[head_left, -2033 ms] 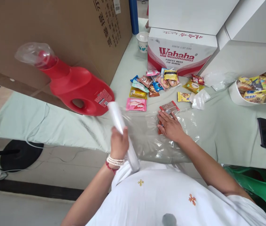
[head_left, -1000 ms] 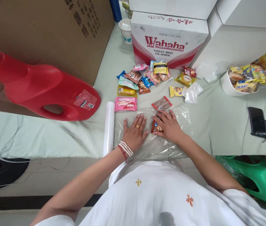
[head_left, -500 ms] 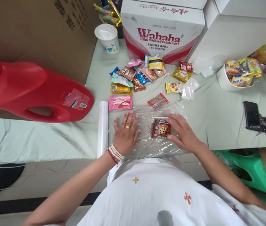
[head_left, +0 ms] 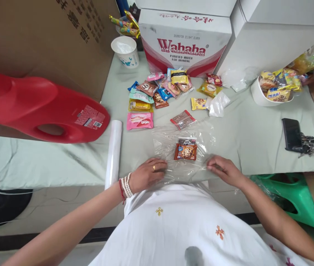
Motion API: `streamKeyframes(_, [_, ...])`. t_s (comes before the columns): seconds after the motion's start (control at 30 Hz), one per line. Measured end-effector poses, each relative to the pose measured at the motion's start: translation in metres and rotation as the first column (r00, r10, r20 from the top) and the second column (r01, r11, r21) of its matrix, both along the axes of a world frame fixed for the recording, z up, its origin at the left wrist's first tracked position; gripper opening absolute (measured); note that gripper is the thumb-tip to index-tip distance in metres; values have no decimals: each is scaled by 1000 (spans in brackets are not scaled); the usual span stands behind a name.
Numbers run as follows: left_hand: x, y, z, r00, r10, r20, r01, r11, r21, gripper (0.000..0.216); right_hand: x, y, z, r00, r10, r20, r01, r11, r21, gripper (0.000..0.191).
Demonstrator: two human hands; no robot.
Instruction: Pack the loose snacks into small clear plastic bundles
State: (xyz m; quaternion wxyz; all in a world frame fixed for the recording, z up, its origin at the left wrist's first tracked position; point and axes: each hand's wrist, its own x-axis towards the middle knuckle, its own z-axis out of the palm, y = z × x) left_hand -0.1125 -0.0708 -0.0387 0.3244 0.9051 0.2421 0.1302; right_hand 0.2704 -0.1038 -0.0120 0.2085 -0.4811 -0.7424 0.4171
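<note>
So the clear plastic film point(head_left: 173, 170) is spread on the pale green tablecloth point(head_left: 230, 136), with a chocolate-chip cookie packet point(head_left: 186, 152) mid-film, can't tell if it's under a layer. Right hand point(head_left: 225, 170) looks like it's pinching the film's near right edge; left hand point(head_left: 149, 174) is curled at its near left edge, can't tell if gripping. My guess: keeping it flat. White plastic roll point(head_left: 114, 153) lies left of the film, probably out of the way.

Perhaps a storeroom: stacked cartons point(head_left: 186, 40), cloth-covered table point(head_left: 229, 136).
</note>
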Motion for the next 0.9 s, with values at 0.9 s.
streamKeyframes(0.9, [65, 57, -8, 415, 902, -115, -898, 427, 108, 93, -95, 189, 3, 818, 136, 559, -251, 959, 133, 25])
